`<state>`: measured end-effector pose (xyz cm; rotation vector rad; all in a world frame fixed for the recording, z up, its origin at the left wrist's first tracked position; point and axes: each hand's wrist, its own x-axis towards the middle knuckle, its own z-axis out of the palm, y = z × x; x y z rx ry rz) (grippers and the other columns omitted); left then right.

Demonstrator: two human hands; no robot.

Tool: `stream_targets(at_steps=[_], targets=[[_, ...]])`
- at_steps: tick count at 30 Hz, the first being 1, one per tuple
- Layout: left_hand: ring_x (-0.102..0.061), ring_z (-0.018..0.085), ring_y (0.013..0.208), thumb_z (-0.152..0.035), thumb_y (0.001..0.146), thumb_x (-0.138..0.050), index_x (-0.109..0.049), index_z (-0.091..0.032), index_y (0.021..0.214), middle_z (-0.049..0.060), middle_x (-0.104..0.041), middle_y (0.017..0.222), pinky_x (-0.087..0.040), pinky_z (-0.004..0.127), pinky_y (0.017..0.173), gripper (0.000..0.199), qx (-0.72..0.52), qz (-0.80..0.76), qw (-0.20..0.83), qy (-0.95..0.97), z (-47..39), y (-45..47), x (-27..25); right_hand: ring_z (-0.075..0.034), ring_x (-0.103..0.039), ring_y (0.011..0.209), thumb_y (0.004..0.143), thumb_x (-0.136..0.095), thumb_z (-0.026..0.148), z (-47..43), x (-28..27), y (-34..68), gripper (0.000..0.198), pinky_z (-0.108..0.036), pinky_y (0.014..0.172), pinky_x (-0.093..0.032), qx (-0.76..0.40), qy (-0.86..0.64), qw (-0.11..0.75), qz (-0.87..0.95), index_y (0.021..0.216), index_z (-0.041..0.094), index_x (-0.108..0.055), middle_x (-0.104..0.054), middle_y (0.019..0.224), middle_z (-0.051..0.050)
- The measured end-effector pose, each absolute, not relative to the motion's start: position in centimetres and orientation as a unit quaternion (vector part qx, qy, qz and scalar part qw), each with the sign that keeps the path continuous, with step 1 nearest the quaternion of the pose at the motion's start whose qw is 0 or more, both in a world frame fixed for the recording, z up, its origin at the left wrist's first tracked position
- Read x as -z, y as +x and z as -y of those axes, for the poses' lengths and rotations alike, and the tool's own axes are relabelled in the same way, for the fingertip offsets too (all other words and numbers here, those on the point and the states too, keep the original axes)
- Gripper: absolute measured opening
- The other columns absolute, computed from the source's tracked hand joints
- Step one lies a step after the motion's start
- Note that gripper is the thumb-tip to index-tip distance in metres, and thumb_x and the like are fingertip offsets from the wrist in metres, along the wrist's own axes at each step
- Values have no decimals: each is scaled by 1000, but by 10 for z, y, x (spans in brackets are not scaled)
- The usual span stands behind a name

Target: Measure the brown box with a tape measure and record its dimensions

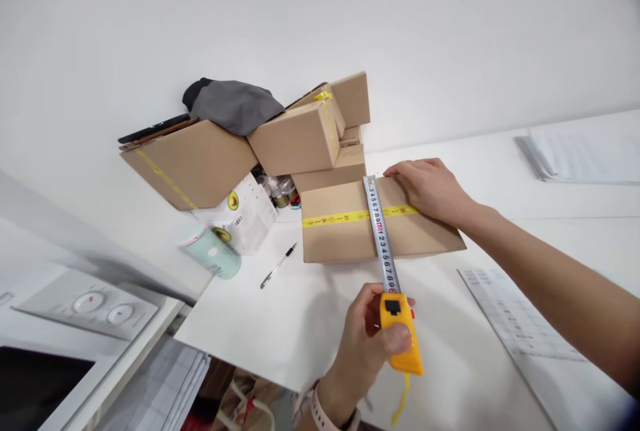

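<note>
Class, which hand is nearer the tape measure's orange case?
Left. The left hand holds the case; the right hand is farther, on the box under the blade.

Head view, close above hands (pixel 433 190), facing down-forward across desk (pixel 260 331) toward wall (pixel 425 38).
</note>
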<state>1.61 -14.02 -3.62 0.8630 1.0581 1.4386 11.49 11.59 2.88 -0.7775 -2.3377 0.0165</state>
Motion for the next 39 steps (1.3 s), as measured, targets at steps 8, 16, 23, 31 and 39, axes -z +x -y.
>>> stream_targets(at_steps=[8, 16, 23, 31, 39], targets=[[-57, 18, 82, -43, 63, -88, -64, -17, 102, 14, -71, 111, -46, 31, 73, 53, -607, -438, 575, 331, 138, 20, 40, -30, -62, 101, 90, -35, 13, -119, -26, 113, 42, -44, 83, -45, 36, -274, 316, 908, 121, 22, -63, -70, 110, -11], [-56, 17, 82, -45, 67, -86, -63, -17, 102, 13, -71, 109, -45, 30, 73, 50, -611, -424, 575, 342, 128, 20, 36, -27, -57, 87, 92, -33, 11, -116, -24, 117, 56, -41, 77, -43, 66, -259, 315, 911, 139, 28, -60, -65, 101, -11], [-57, 18, 85, -48, 67, -87, -63, -17, 108, 13, -70, 112, -46, 29, 74, 57, -594, -448, 573, 343, 138, 29, 44, -25, -56, 88, 93, -37, 11, -118, -22, 117, 55, -40, 77, -41, 67, -245, 317, 914, 133, 33, -67, -65, 106, -11], [-58, 18, 89, -49, 74, -84, -61, -21, 116, 8, -67, 111, -46, 28, 76, 55, -592, -473, 542, 363, 137, 43, 50, -25, -56, 88, 95, -37, 12, -117, -23, 117, 54, -41, 77, -41, 57, -247, 315, 914, 134, 33, -67, -66, 107, -10], [-62, 24, 87, -61, 60, -86, -60, -22, 119, 13, -68, 113, -53, 33, 73, 75, -607, -499, 513, 345, 159, 43, 52, -28, -58, 93, 104, -29, 32, -107, -25, 118, 48, -42, 81, -40, 56, -286, 338, 895, 140, 25, -60, -68, 106, -12]])
